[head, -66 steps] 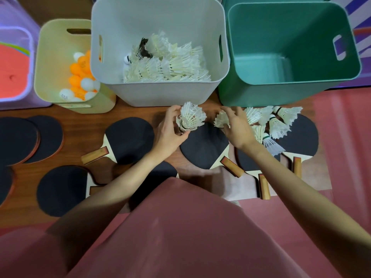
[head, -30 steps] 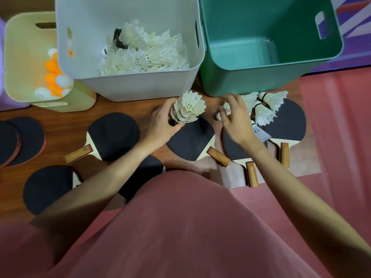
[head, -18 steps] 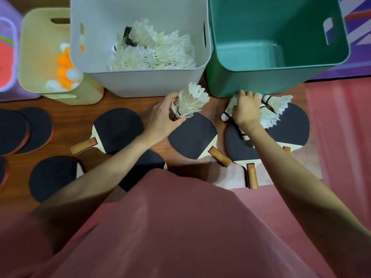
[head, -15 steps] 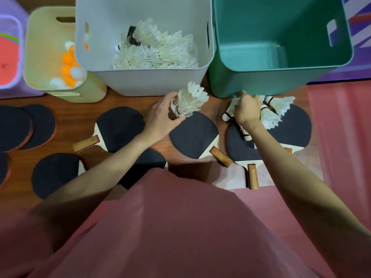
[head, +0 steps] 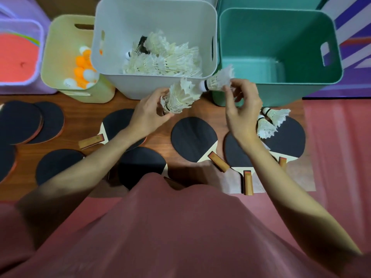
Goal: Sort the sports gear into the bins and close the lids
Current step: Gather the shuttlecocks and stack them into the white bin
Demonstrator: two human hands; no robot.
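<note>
Now my left hand grips stacked white feather shuttlecocks; my right hand pinches another shuttlecock, black-banded at its cork.

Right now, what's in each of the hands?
Left hand: grips a stack of shuttlecocks.
Right hand: pinches a single shuttlecock by its feathers.
</note>
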